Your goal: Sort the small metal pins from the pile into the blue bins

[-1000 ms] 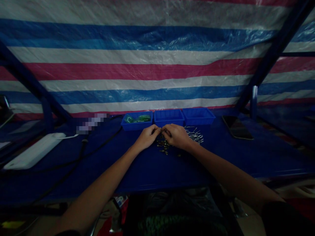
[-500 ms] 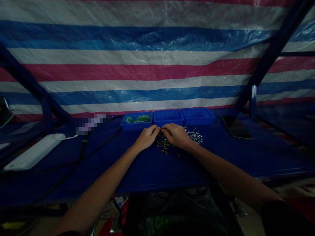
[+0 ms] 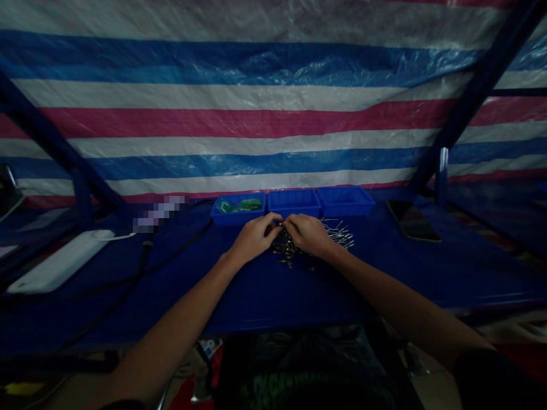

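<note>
My left hand (image 3: 255, 235) and my right hand (image 3: 309, 233) meet fingertip to fingertip over a small heap of brass-coloured metal pieces (image 3: 284, 248). Thumb and fingers of each are pinched together; whatever sits between them is too small and dark to name. Partly behind my right hand lies a spread of thin silver pins or rods (image 3: 341, 232). A few brass-coloured pieces lie loose on the near side of the heap.
Three blue bins stand in a row behind my hands; the left bin (image 3: 217, 217) holds green packets (image 3: 250, 204). A phone (image 3: 412, 220) lies at right. A white power strip (image 3: 62, 262) and black cables (image 3: 143, 265) occupy the left of the blue table (image 3: 265, 307).
My left hand's fingers have lifted and arched, with a gap between thumb and index finger. My right hand has shifted very slightly. The view has moved a little.
</note>
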A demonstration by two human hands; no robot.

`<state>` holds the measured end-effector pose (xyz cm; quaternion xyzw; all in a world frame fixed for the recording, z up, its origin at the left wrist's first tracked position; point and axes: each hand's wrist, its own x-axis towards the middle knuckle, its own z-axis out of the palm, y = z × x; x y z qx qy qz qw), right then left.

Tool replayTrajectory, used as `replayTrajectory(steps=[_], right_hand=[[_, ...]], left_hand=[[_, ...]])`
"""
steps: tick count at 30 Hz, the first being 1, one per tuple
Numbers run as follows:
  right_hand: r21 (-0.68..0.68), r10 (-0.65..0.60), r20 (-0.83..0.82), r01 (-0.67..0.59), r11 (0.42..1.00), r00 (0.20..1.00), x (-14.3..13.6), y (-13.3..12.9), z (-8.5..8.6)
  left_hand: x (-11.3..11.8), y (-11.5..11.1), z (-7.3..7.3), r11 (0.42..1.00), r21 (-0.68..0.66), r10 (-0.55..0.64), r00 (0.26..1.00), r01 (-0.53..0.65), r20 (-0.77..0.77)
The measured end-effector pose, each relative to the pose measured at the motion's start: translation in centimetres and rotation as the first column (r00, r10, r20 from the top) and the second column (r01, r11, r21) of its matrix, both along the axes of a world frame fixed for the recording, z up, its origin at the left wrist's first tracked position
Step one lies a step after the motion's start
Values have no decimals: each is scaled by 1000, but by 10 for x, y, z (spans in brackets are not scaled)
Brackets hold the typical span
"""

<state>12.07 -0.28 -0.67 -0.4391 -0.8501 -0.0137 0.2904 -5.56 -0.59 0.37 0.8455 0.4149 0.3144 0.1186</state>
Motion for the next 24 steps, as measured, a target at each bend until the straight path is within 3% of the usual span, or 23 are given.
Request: replayTrajectory(steps=[5,12,24], right_hand=[[-4,-26,9,26,1000,1000,-1,-1,0],[24,1,-37,0,1000,999,0,-2,1],[128,69,-68,-60,990,995,1,-3,2]], left_hand=[[-2,0,1,998,56,13,999,-11,-31],[4,-2,3,997,-31,71,996,-70,45],[3,0,3,992,-109,66,997,-60,46]])
